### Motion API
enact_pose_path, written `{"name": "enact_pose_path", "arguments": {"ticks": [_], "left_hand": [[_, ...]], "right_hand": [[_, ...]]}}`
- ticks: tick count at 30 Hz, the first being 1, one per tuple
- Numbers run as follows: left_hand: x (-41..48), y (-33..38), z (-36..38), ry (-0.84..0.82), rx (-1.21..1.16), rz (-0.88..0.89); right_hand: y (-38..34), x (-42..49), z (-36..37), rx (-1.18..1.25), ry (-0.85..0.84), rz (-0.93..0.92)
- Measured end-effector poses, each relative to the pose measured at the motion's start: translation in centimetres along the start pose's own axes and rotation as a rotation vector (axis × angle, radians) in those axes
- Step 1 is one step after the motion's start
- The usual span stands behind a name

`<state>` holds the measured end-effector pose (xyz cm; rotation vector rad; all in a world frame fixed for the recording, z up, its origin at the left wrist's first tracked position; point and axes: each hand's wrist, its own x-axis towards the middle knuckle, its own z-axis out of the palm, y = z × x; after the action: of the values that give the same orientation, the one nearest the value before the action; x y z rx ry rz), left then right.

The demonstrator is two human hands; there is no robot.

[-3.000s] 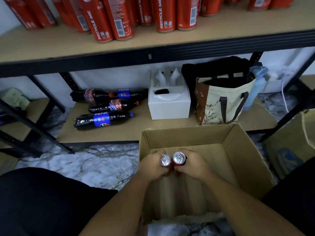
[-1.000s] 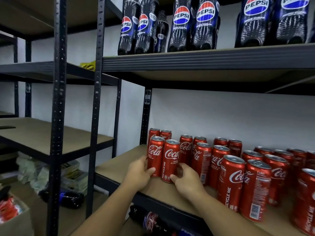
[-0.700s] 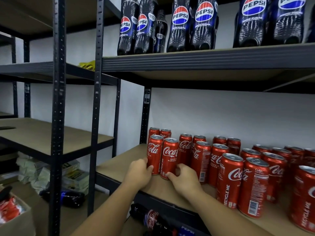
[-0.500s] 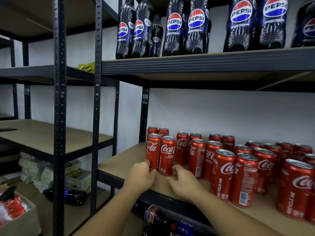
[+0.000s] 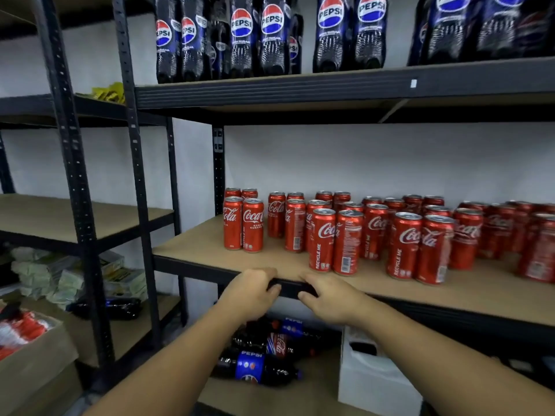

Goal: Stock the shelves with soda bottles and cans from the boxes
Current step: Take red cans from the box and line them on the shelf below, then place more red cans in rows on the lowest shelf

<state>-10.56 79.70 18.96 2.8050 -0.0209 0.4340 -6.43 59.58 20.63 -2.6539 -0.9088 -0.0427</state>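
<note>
Two red Coca-Cola cans (image 5: 243, 226) stand side by side at the left end of the can rows on the middle shelf (image 5: 192, 244). Several more red cans (image 5: 372, 232) fill the shelf to the right. My left hand (image 5: 252, 291) and my right hand (image 5: 327, 298) hang in front of the shelf's black front edge, below the cans and apart from them. Both hands hold nothing and their fingers are loosely curled. Tall Pepsi bottles (image 5: 241, 37) stand on the shelf above.
Three dark soda bottles (image 5: 255, 366) lie on the bottom shelf beside a white box (image 5: 372, 382). A cardboard box (image 5: 33, 355) with red packs sits at the lower left. Black uprights (image 5: 136, 175) separate this rack from the left one, whose middle board is bare.
Both hands have let go of the two cans they set on the shelf and have drawn back down to its front edge. The view has shifted left and slightly down.
</note>
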Motion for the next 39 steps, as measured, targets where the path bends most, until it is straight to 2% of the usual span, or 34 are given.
{"name": "enact_pose_path", "arguments": {"ticks": [9, 16, 23, 31, 39], "left_hand": [[-3.9, 7.4, 2.3, -0.063, -0.085, 0.151], [-8.1, 13.4, 4.9, -0.146, -0.092, 0.232], [-12.2, 18.0, 7.2, -0.218, -0.065, 0.324], [-11.9, 19.5, 14.3, -0.342, -0.073, 0.375], [-8.6, 18.5, 23.8, -0.485, -0.092, 0.261]], "right_hand": [[4.2, -11.2, -2.6, -0.001, 0.101, 0.033], [7.5, -20.3, -2.9, 0.001, 0.062, 0.210], [9.1, -28.0, -1.8, -0.042, 0.032, 0.310], [14.9, -32.3, 2.4, -0.081, -0.086, 0.452], [24.2, -31.4, 6.7, -0.077, -0.269, 0.551]]}}
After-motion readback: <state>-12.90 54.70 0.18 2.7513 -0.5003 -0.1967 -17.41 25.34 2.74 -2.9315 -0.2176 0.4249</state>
